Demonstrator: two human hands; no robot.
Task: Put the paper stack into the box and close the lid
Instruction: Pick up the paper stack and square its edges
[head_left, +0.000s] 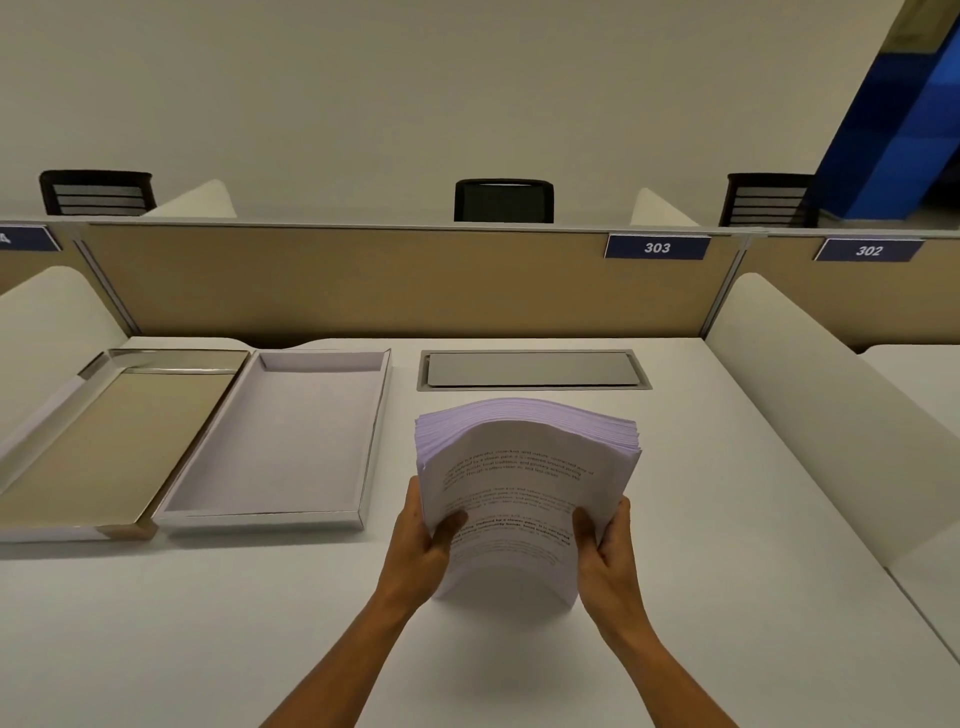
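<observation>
From the head camera, we have the paper stack (524, 499) clamped between both hands and lifted off the desk (260, 623). Our left hand (423, 540) grips the stack's left edge with the thumb lying over the printed top sheet and the fingers tucked under; our right hand (605, 545) does the same on the right edge. Both hands are closed around the paper, not just resting on it. Because we squeeze from the two sides, the sheets arch up in the middle and the far edges fan out a little, which tells us the pile is thick and loose, with nothing binding it.

The stack hangs over the bare desk in front of us, to the right of the box (280, 436) and well apart from it. The box lies open and empty, its long side running away from us, so its shape matches the sheets as we hold them. Just beside it on the left lies the lid (114, 441), inner face up, close enough to swing or lift over once the paper is in. We cannot tell whether the lid is hinged to the box or only touching it.

Behind the stack, a grey cable hatch (532, 370) is set flush in the desk.

We judge that we are at the carry step: the paper must travel left and go down flat between the box walls. The risk is loose sheets slipping if our squeeze eases.
</observation>
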